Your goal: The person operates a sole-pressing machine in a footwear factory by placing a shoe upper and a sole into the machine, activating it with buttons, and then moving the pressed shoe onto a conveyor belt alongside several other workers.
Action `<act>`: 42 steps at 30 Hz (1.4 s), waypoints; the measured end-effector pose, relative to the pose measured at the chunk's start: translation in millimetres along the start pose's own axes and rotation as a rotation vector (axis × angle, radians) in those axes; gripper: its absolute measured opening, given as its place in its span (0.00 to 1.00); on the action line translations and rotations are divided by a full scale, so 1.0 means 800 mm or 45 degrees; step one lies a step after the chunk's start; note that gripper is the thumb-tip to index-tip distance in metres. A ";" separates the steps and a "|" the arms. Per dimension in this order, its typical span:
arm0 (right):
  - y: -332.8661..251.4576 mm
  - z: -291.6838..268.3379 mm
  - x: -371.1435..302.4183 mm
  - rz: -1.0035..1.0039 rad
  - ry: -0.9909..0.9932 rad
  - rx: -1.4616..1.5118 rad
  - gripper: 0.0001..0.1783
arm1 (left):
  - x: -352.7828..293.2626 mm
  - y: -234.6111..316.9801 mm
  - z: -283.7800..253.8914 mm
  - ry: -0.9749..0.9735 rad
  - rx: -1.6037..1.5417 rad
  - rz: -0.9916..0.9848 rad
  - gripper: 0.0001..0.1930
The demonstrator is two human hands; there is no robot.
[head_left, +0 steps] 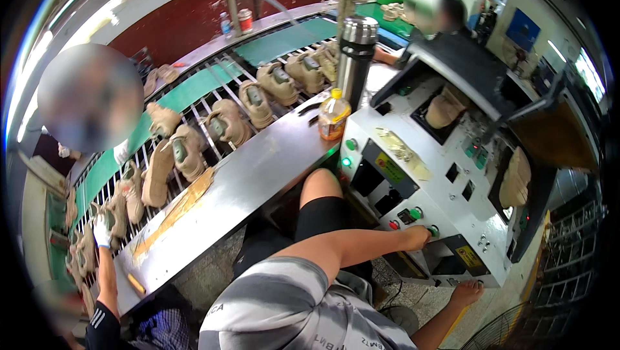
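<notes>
My left hand (416, 237) reaches from my striped shirt to the front panel of a grey-white shoe machine (420, 195). Its curled fingers lie on the green and red round buttons (415, 213) and hold nothing. My right hand (466, 292) is lower, just under the machine's bottom edge by a yellow label, fingers loosely apart and empty. Two tan shoe uppers sit in the machine's openings, one at the top (444, 109) and one at the right (516, 179). My bare knee (320, 185) is against the steel table.
A steel table edge (258, 175) carries a yellow-capped bottle (333, 114) and a steel flask (357, 53). Behind it a roller conveyor (213, 91) bears several tan shoes. A co-worker's gloved hand (101, 230) is at the left; another person (445, 17) works far back. A fan (504, 334) stands low right.
</notes>
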State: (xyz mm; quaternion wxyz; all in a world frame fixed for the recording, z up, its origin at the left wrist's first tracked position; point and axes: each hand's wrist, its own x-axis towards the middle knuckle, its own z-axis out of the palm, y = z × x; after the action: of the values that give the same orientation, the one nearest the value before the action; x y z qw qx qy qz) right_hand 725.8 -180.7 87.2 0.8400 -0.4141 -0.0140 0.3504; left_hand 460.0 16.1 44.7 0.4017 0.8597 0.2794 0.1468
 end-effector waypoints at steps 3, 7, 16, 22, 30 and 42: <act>0.040 -0.060 -0.022 -0.031 0.152 -0.339 0.19 | -0.073 0.004 -0.053 0.157 -0.349 -0.119 0.08; 0.110 -0.097 -0.039 -0.090 0.442 -0.810 0.21 | -0.159 -0.053 -0.110 0.478 -0.128 -0.243 0.11; -0.006 -0.031 0.017 -0.426 1.132 -0.224 0.28 | -0.038 0.021 -0.014 -0.102 -0.023 -0.029 0.10; -0.052 -0.021 -0.004 0.093 0.186 0.097 0.18 | 0.002 0.026 0.003 0.086 -0.297 -0.178 0.10; 0.186 -0.080 -0.056 0.531 -0.032 -1.128 0.13 | -0.227 -0.103 -0.162 0.980 -0.106 0.171 0.02; 0.300 0.469 -0.121 0.328 -1.573 -0.940 0.10 | -0.809 -0.181 -0.335 1.646 1.356 -1.657 0.35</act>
State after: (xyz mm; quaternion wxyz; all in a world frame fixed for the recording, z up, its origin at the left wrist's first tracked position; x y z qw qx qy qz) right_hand 396.9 117.0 190.0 0.4366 -0.3954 -0.5539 0.5885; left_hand -238.3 -132.6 84.5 -0.2503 0.3683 0.8746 0.1915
